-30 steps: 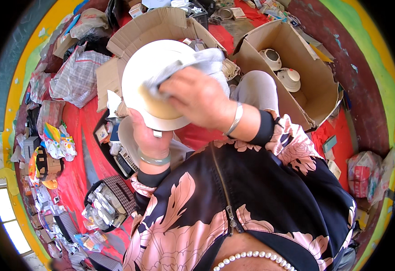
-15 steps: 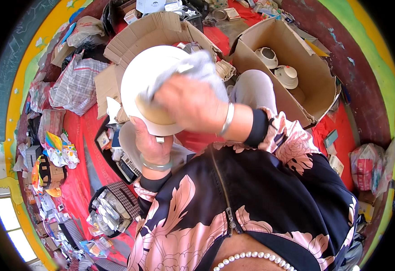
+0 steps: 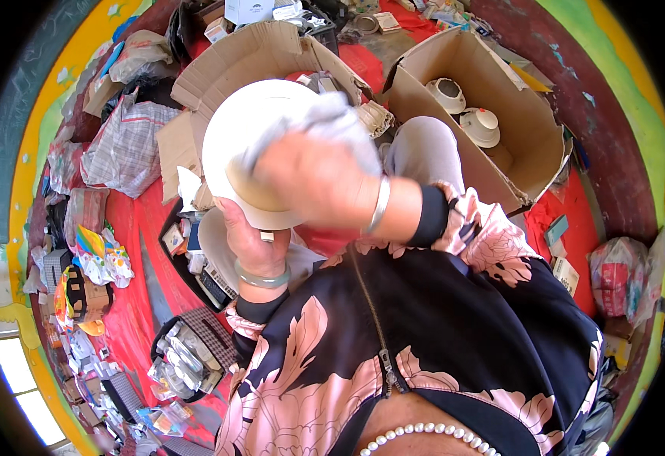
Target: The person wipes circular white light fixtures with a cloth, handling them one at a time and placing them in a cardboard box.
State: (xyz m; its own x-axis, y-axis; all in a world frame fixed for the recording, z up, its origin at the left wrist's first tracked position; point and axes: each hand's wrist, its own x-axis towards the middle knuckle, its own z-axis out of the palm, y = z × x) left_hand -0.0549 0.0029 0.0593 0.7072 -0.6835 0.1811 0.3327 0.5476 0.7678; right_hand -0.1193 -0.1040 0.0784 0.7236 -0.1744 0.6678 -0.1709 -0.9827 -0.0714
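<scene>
A white, round, dish-shaped thing (image 3: 230, 133), which looks like a light fitting, is held up in front of my lap. My left hand (image 3: 256, 247) grips its near lower edge, thumb up along the side, beside a small white tab. Most of those fingers are hidden behind it. A grey cloth (image 3: 344, 125) is bunched in my right hand (image 3: 317, 178) and lies against the fitting's right part. Motion blurs that hand and the cloth, and together they cover much of the rim there.
An open carton (image 3: 492, 167) at the right contains two white round fittings (image 3: 480, 128). Behind my hands stands another opened carton (image 3: 233, 53). At the left are a checked bag (image 3: 131, 144), a black tray (image 3: 211, 285) of small goods and a filled basket (image 3: 184, 357) on red sheeting.
My right hand and the cloth have shifted slightly across the white fitting and stay blurred. My left hand keeps its grip, and the fitting is nearly where it was.
</scene>
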